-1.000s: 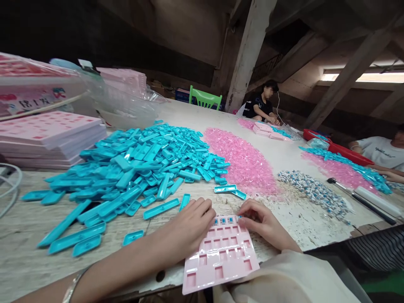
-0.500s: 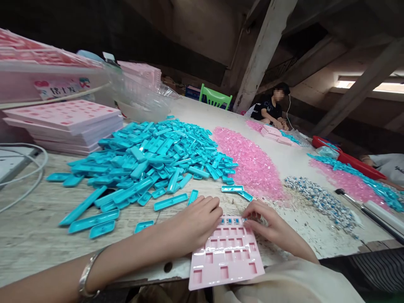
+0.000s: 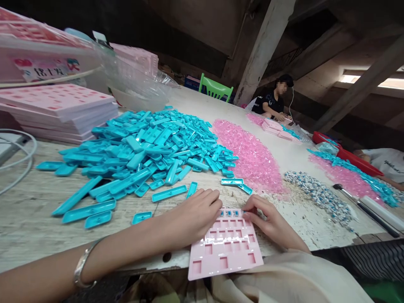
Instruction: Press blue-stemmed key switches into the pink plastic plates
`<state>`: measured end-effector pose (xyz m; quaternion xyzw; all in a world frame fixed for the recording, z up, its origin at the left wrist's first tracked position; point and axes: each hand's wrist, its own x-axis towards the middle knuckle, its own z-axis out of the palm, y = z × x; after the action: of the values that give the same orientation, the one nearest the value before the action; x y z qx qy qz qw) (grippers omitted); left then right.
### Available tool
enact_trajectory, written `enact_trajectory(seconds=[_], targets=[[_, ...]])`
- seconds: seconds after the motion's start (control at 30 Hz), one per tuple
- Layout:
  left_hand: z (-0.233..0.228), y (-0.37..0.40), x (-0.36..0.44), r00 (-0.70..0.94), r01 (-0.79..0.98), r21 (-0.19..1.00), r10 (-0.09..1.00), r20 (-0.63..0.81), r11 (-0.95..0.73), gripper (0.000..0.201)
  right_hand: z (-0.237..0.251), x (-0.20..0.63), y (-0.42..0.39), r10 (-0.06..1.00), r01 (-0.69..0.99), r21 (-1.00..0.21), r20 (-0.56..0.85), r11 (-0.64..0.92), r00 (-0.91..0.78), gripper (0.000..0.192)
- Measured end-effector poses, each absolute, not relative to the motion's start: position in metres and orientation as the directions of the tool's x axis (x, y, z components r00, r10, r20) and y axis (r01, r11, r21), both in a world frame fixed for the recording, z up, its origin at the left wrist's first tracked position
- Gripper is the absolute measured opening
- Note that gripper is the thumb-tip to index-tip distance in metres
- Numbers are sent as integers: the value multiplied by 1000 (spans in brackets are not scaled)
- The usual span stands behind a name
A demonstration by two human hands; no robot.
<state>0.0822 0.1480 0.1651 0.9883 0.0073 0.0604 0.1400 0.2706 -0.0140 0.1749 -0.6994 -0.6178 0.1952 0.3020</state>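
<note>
A pink plate [image 3: 217,252] with rows of square openings lies tilted over the table's front edge, its near end by my lap. Small blue-and-white pieces [image 3: 227,213] sit in its far row. My left hand [image 3: 202,212] is closed on the plate's far left corner, its fingers curled and the tips hidden. At the far right corner, my right hand [image 3: 260,216] has thumb and forefinger pinched around a small blue-and-white piece, mostly covered by the fingertips. Whether that piece sits in its opening, I cannot tell.
A heap of turquoise caps [image 3: 151,147] spreads to the left, beside pink clear pieces [image 3: 248,155] and a blue-and-white heap [image 3: 317,195]. Stacked pink plates [image 3: 59,109] stand far left. A black-and-white rod [image 3: 366,208] lies right. Across the table sits a co-worker [image 3: 273,103].
The view has shifted slightly, so the table's contents sit a little higher and the left side further left. Both hands keep their places on the plate.
</note>
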Motion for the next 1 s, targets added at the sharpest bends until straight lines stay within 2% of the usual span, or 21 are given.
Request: enact_trajectory(seconds=[0.13, 0.33, 0.7, 1.0], targets=[[163, 147, 82, 993, -6, 275, 27, 115, -961, 16, 170, 272, -15, 981, 730, -682, 115, -37, 158, 26], [165, 147, 82, 994, 11, 269, 40, 101, -963, 15, 179, 277, -8, 989, 691, -713, -29, -122, 145, 24], [162, 144, 83, 996, 21, 273, 44, 78, -962, 20, 188, 271, -1, 989, 721, -676, -104, -149, 106, 24], [156, 141, 84, 993, 39, 223, 63, 104, -974, 25, 169, 272, -14, 975, 616, -773, -14, -152, 223, 21]])
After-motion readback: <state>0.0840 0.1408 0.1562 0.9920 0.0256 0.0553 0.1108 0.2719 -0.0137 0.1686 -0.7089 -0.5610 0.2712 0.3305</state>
